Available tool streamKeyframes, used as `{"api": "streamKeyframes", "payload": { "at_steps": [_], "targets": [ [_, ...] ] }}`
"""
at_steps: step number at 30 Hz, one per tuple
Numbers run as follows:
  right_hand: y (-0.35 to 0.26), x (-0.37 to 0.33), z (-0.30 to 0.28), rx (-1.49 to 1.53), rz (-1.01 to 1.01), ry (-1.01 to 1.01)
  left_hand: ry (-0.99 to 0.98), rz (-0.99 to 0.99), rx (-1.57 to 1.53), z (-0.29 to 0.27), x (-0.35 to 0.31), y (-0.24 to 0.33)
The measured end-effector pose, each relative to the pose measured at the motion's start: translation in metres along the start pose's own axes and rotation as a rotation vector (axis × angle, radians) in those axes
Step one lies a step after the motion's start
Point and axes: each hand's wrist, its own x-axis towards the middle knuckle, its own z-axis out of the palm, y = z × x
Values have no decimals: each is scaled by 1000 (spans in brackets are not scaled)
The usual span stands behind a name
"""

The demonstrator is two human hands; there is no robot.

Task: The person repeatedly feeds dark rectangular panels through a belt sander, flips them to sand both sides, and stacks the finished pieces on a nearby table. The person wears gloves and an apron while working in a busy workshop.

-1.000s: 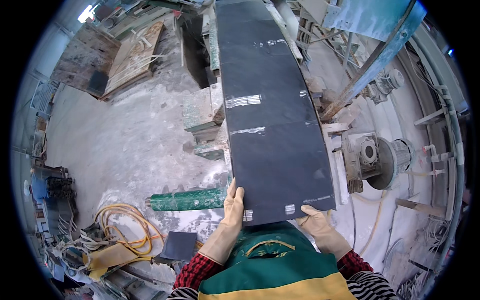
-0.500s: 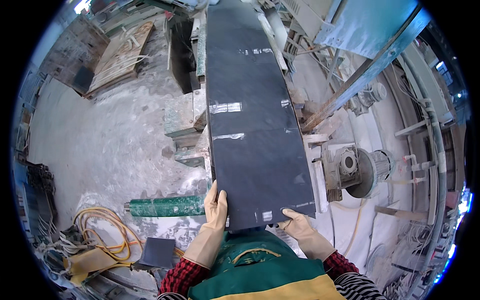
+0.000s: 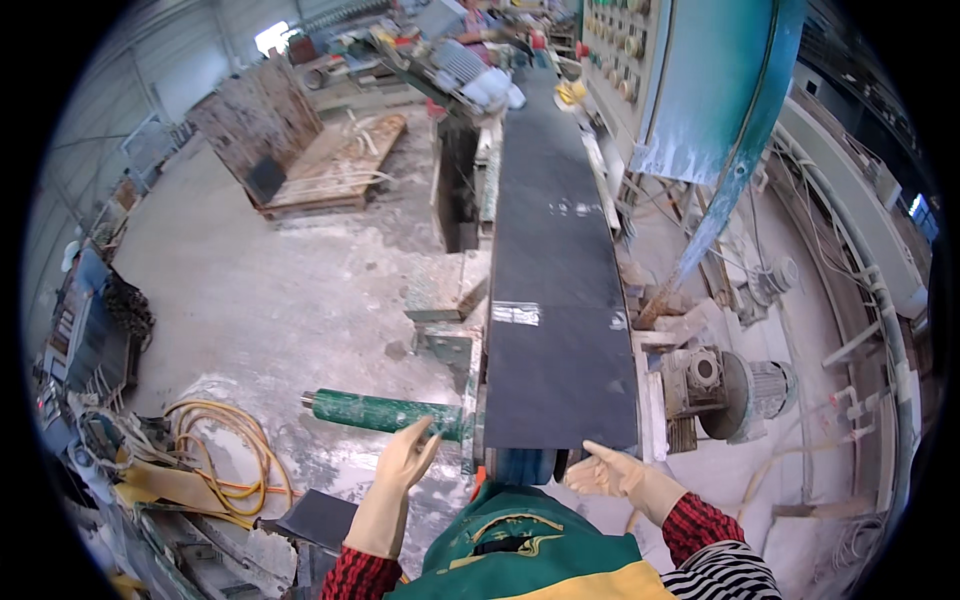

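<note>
Since half a second ago, your two hands have come away from the near edge of the dark strip (image 3: pixel 560 390), which both of them were gripping before. Your left hand (image 3: pixel 395 472) is now open, with the thumb apart from the fingers, and it hangs near the inner end of the green roller (image 3: pixel 375 410). Your right hand (image 3: pixel 622 476) is also open, its fingers stretched toward the left, just beside the near end of the strip; I cannot tell if a fingertip touches it. Between your hands, under this edge, a blue roller (image 3: pixel 522 466) now shows, and the silver patches which were near the edge are not seen there anymore

I count two gloved hands, one green roller, one dark square plate (image 3: pixel 318 518) to the left of your left hand, one coil of yellow hose (image 3: pixel 262 450) farther left, and two motors, one (image 3: pixel 770 388) to the right of your right hand and one (image 3: pixel 775 277) farther beyond it

The strip begins between your hands and runs straight ahead of them. It looks flat, matt and almost black, with a faint cross seam and pale silver marks, the brightest patch (image 3: pixel 517 313) lying ahead of your left hand, to its right
</note>
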Motion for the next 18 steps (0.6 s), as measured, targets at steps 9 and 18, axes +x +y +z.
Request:
{"api": "streamKeyframes", "payload": {
  "at_steps": [9,18],
  "targets": [
    [2,43,157,-1298,-1557,164,306,-749,-501,-54,-228,-96],
    [-40,74,150,-2033,-1700,505,620,-885,-660,-8,-328,-75]
  ]
}}
